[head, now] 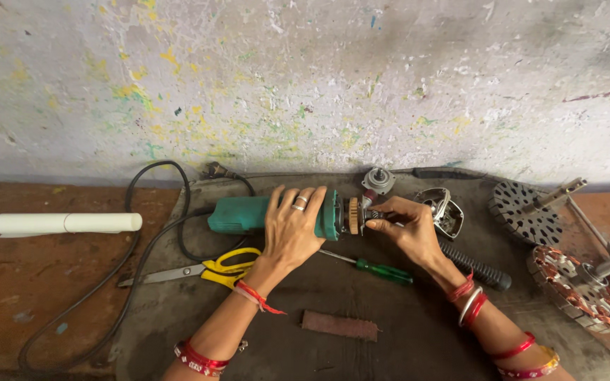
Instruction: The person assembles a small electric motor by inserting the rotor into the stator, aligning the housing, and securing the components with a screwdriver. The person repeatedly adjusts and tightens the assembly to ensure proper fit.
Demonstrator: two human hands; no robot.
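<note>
A: Left of frame: white tube [65, 223] on the bare bench, black cord [130, 240] looping down to lower left. Yellow scissors [210, 269] at the mat's [390, 346] left side.

B: And the tool?

A: Green grinder body [248, 214], mid-frame, lying on the mat. Left hand [291, 233] wraps over its front end, fingers closed round the casing. Right hand [404, 229] pinches the armature [359, 214] poking out of the housing, fingertips narrow on the shaft end.

B: How does it handle?

A: My guess: the body is rigid and fairly heavy, plastic shell, good grip round the barrel. The armature looks stiff, but the windings and fan are likely delicate; the bare shaft end seems the safer place to hold.

B: Right of that?

A: Green screwdriver [383, 271] below the hands, brown abrasive strip [339, 325] lower centre, black side handle [478, 267], grey gear head [378, 180] and metal guard [440, 210] above. Far right, two motor cores [573, 286].

B: Containers?

A: None visible; the parts lie loose.
</note>
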